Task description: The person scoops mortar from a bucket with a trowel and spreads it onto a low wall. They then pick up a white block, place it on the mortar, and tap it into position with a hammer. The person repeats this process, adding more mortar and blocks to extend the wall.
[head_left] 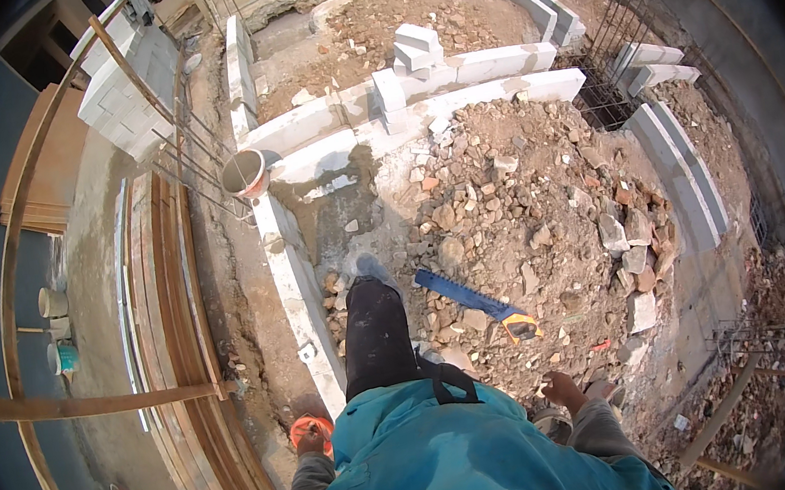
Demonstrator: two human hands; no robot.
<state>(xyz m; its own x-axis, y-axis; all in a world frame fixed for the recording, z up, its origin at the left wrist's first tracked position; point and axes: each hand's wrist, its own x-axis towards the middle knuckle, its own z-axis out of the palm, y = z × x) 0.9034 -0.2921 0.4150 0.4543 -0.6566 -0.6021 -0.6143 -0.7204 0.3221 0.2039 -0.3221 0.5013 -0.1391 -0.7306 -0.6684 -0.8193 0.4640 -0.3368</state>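
- Two hands show, well apart, clock read from mid-view: left hand (311, 439) at seven, right hand (562, 388) between four and five.
- Left hand overlaps an orange tub (298, 432), also at seven; fingers curled, but I cannot tell whether they are closed on it.
- Right hand is half curled over the ground beside stones; I cannot tell whether it grips anything.
- Saw (477, 304) at four o'clock, lying on the rubble (485, 205), apart from both hands; blue blade toward ten, yellow-and-black handle toward four.
- Leg (376, 334) in dark trousers and teal shirt (437, 463) at six, between the hands.
- Block wall (294, 280) running from eight to ten, just left of the leg.
- Bucket (245, 174) at ten, tilted, at the wall's corner.
- Loose blocks (417, 49) stacked just past twelve, touching the cross wall (482, 95).
- Rebar (603, 95) at two, in a pit.
- Larger stones (633, 251) heaped past three.
- Boards (166, 300) piled at nine.
- Block stack (129, 96) at ten, beyond the boards.
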